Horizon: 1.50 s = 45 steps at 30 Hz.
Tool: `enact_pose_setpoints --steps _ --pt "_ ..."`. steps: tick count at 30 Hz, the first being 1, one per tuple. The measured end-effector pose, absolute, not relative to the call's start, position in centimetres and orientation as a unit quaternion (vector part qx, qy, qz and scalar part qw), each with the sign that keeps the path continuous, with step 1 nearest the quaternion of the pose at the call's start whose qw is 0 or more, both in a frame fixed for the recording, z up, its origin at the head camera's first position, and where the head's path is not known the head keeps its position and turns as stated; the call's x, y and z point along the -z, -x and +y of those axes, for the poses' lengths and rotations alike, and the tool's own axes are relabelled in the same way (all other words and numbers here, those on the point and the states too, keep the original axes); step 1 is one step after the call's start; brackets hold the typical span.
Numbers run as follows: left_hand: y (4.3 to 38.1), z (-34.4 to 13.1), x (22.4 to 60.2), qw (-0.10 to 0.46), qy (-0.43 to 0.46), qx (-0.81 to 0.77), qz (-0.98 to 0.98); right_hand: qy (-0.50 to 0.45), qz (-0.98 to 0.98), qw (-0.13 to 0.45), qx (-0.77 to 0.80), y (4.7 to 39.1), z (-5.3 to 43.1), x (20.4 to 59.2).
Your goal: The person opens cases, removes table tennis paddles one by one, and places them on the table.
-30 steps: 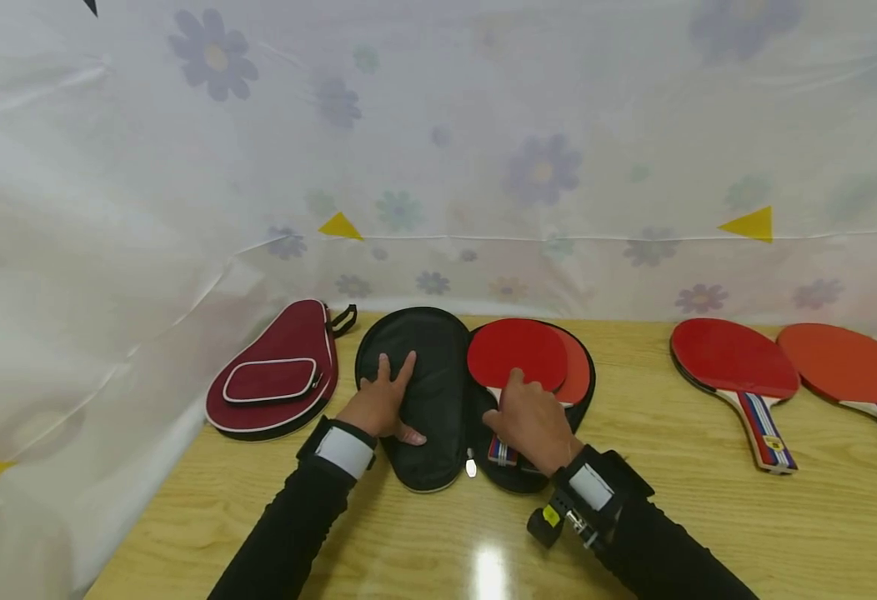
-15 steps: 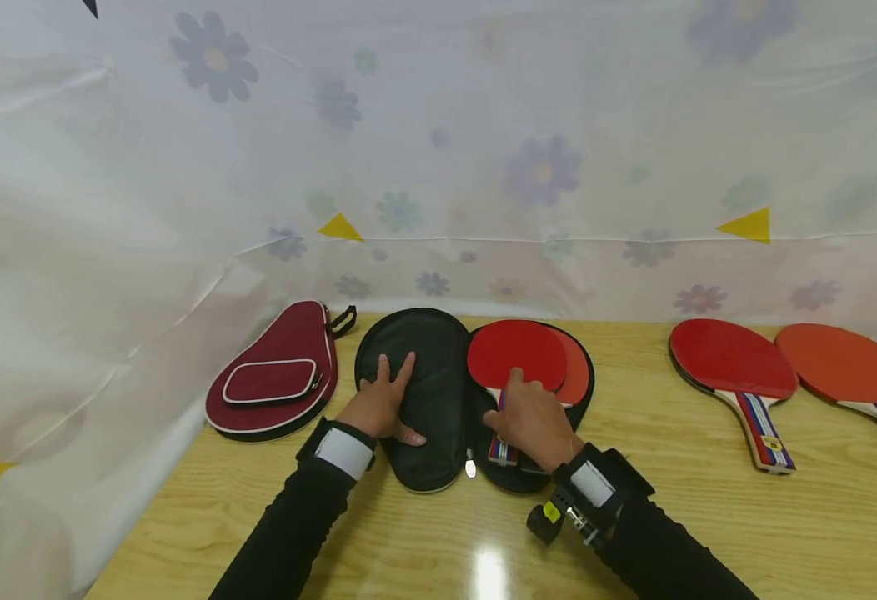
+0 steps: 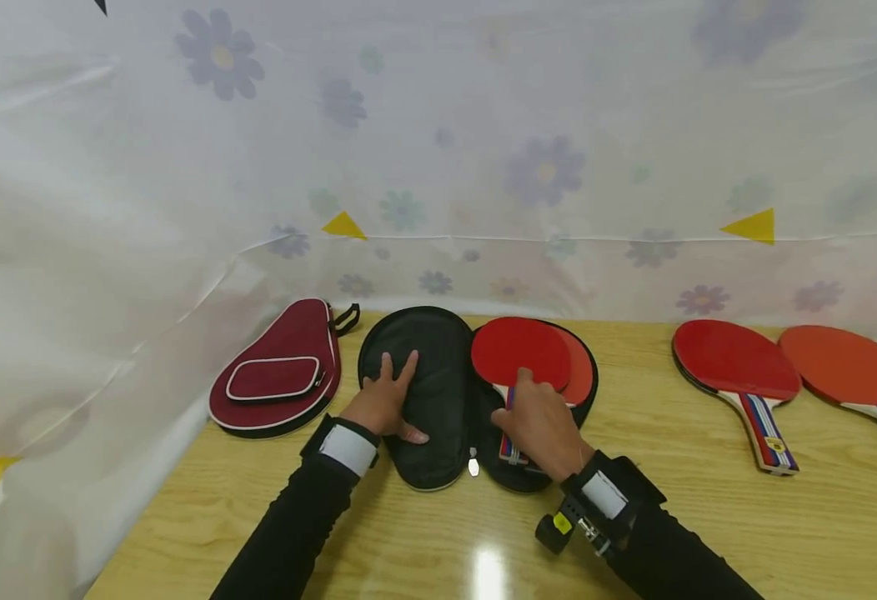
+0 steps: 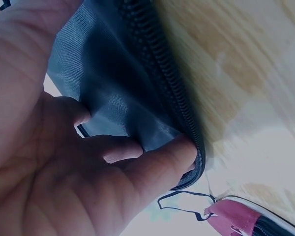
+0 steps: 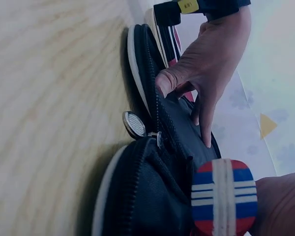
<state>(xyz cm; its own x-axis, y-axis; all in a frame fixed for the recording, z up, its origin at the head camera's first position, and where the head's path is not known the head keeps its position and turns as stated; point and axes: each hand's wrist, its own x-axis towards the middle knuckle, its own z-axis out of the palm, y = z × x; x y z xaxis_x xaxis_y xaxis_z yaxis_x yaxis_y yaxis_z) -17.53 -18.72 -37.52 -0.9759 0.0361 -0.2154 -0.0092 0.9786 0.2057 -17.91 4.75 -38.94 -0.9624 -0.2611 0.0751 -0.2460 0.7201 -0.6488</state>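
A black zip case lies opened out, its left half (image 3: 425, 398) and right half (image 3: 494, 475) side by side. Spread fingers of my left hand (image 3: 378, 406) press down on the left half; in the left wrist view the fingertips (image 4: 179, 147) reach close to the zip edge. A red table tennis paddle (image 3: 517, 346) lies over the right half, on top of a second, orange-red paddle (image 3: 579, 367). My right hand (image 3: 539, 425) grips the upper paddle's striped handle (image 5: 223, 196), index finger toward the blade. The lower paddle's handle is mostly hidden.
A maroon paddle case (image 3: 277, 375) with a black loop lies left of the black one. Farther right on the wooden table (image 3: 423, 550) lie a red paddle (image 3: 734, 358) and an orange paddle (image 3: 851, 362). A flowered sheet (image 3: 438, 167) hangs behind.
The upper paddle's handle has swung slightly right with my right hand. My left hand keeps its place on the case, and the whole view has shifted a little.
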Motion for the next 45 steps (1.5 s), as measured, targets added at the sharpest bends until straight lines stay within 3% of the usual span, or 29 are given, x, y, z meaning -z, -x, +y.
enact_pose_setpoints --steps 14,45 --pt "17.7 -18.3 37.8 0.112 -0.009 -0.097 0.989 0.138 0.931 0.004 0.337 17.3 8.2 37.9" --pt "17.7 -17.4 37.9 0.111 -0.022 -0.112 0.987 0.165 0.957 -0.038 0.235 12.9 23.6 38.4"
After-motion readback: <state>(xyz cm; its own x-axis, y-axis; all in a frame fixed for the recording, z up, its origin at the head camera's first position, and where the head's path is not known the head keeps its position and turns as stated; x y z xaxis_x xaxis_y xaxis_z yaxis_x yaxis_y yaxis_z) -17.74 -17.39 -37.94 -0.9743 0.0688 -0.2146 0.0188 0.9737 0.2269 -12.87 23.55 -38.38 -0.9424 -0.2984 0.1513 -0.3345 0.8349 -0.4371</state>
